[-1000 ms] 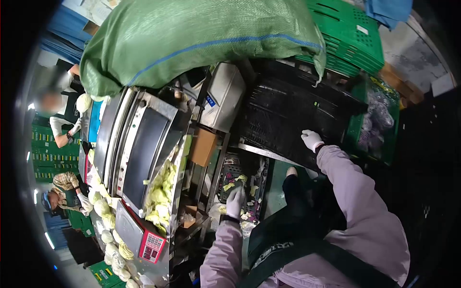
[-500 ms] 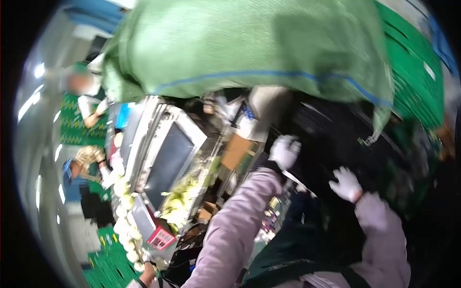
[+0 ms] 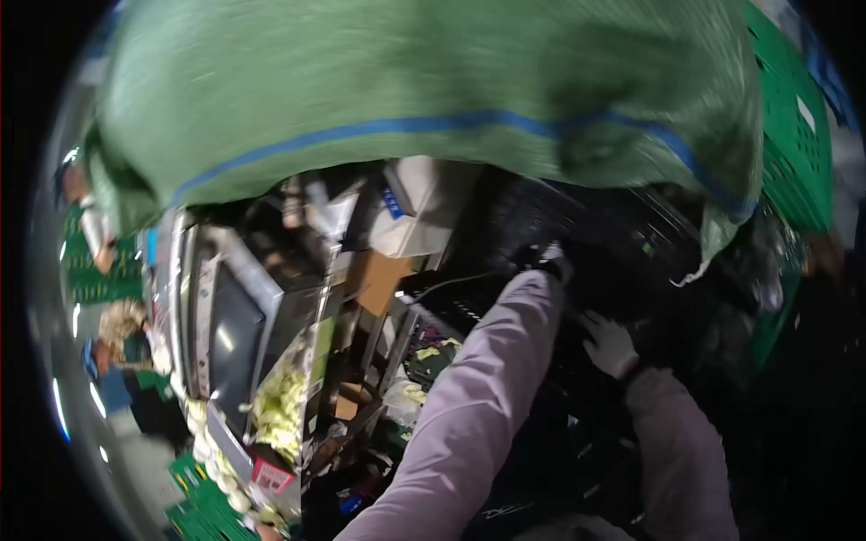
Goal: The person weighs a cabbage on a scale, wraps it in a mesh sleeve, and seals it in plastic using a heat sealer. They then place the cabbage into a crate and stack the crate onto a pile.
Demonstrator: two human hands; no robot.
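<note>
Both of my hands wear pale gloves. In the middle, my left hand (image 3: pixel 548 257) reaches out to a dark crate (image 3: pixel 595 221) beneath the large green sack (image 3: pixel 406 81); shadow hides its fingers. Lower and to the right, my right hand (image 3: pixel 611 345) is in front of dark, hard-to-read surfaces, its fingers apart and nothing visible in them. The blue-striped sack hangs across the top of the view.
A metal machine (image 3: pixel 239 329) stands at left beside pale green leaves (image 3: pixel 280 406) and a brown cardboard piece (image 3: pixel 379 279). Two people are at the far left. Green crates (image 3: pixel 794 126) are stacked at right.
The view has shifted, so the machine and people appear farther left. My left hand is deeper in shadow by the dark crate, and my right hand is closer to it.
</note>
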